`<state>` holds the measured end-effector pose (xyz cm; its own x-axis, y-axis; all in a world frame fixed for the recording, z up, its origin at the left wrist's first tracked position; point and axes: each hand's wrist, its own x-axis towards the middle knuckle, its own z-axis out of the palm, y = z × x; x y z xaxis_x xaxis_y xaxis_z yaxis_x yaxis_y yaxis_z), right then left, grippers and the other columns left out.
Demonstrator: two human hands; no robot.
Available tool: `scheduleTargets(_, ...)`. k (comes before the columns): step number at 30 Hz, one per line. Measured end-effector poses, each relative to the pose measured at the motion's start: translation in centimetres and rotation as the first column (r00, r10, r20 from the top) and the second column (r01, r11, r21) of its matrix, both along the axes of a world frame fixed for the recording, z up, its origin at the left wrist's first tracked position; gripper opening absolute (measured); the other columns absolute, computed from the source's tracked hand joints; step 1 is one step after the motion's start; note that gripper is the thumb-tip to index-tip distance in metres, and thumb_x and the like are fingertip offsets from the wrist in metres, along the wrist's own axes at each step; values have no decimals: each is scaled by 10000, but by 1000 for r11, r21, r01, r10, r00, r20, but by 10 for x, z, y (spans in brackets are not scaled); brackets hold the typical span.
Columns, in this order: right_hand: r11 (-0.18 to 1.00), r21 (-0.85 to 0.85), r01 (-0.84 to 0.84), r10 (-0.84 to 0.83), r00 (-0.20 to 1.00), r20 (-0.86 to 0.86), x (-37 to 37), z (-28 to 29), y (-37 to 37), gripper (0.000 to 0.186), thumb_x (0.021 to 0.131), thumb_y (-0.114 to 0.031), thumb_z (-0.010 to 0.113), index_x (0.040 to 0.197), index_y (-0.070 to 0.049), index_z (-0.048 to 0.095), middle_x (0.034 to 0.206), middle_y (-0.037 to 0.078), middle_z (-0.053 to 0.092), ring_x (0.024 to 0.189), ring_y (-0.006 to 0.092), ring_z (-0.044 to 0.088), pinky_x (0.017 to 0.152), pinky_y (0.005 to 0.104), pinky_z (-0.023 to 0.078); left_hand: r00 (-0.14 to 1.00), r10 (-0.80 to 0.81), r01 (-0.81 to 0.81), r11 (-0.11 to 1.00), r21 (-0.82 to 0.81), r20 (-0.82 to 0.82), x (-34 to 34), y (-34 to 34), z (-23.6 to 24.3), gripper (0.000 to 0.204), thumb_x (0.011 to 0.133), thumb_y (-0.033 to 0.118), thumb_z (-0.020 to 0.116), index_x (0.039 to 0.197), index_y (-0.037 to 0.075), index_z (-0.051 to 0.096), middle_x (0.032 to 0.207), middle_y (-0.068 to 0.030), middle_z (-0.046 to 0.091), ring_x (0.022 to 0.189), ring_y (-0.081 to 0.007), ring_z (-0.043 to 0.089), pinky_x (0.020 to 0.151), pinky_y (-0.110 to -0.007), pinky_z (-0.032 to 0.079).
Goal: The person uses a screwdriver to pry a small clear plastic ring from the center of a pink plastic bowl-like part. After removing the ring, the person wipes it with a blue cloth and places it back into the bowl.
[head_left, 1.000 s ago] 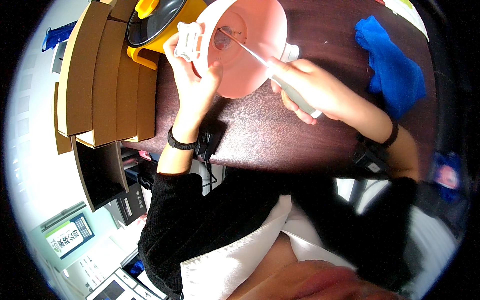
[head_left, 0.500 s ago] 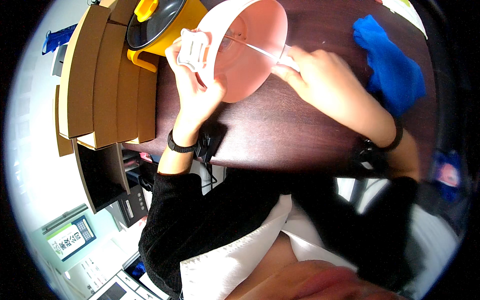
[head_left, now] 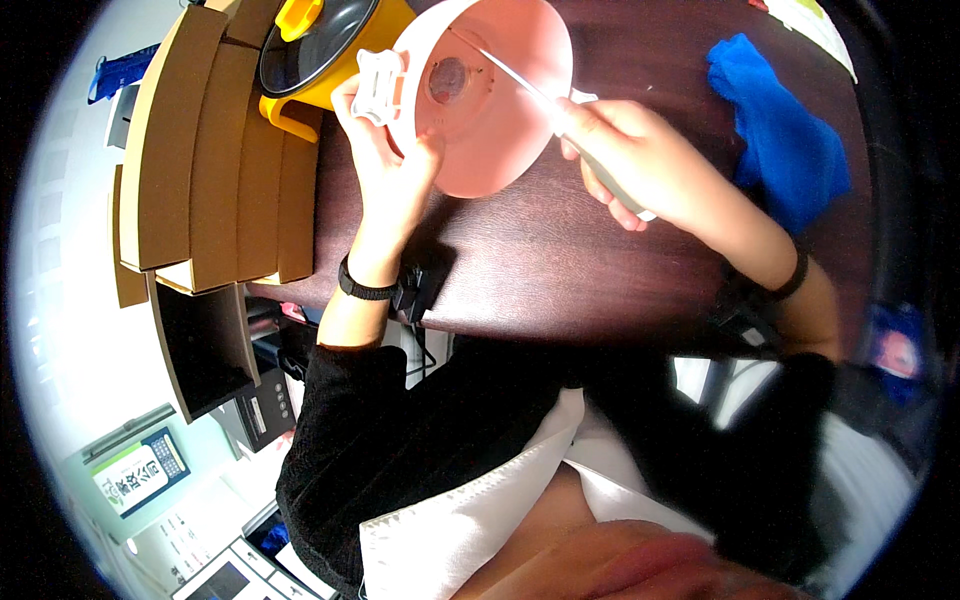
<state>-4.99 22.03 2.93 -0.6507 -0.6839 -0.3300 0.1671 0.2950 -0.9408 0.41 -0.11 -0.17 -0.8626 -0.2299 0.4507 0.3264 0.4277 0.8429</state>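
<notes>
Nearest you, your black fuzzy sleeves run up from the lower edge; a black band circles each wrist; a small black clip-like object (head_left: 415, 290) sits at the near edge of the dark brown, smooth wood-grain table (head_left: 520, 260), just beside your left wrist.

Your left hand (head_left: 390, 165) is closed on the pink plastic bowl-shaped shell (head_left: 500, 100); the thumb presses inside its rim and the fingers wrap behind, next to a white ribbed knob-like fitting (head_left: 380, 85) on its outer edge; the shell is smooth, round and tilted up on edge so its hollow faces you, held above the far middle of the table; a dull round hub shows deep in its centre.

Your right hand (head_left: 625, 165) is curled tight round the pale grey handle of a screwdriver (head_left: 560, 105); its thin metal shaft slants up and left across the hollow of the shell toward the far rim.

Right of that hand, a crumpled blue cloth (head_left: 780, 140) lies soft and rumpled on the table, well apart from the shell.

Farther left, flat brown cardboard pieces (head_left: 215, 150) lie stacked and overlapping; beyond them stands a glossy yellow pot with a dark lid (head_left: 320, 55), just behind the shell.
</notes>
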Motion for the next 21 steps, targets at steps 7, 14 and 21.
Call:
scheduleTargets(7,981,-192,-6,74,935,347,7,-17,-8,418,962,-411,341,829,-34,461,481,39,471,290,111,420,270,223,314,1000,-15,15,998,54,-6,0,3,3,620,653,0,537,1201,41,250,1181,-127,409,1108,-201,404,998,-351,279)
scheduleTargets(14,970,-240,-38,134,909,396,10,-28,-11,422,959,-418,344,839,-29,454,498,46,486,294,111,429,270,217,323,1000,13,-12,999,30,-16,-2,0,-1,620,647,-2,539,1202,36,266,1140,-115,402,1097,-194,404,986,-347,288)
scheduleTargets(21,966,-257,-32,137,905,403,11,-31,-13,414,959,-415,348,838,-32,452,487,40,478,292,116,426,269,215,326,999,17,-18,1000,-25,-27,-2,-1,-3,607,655,14,539,1200,31,273,1135,-116,400,1091,-196,403,984,-347,289)
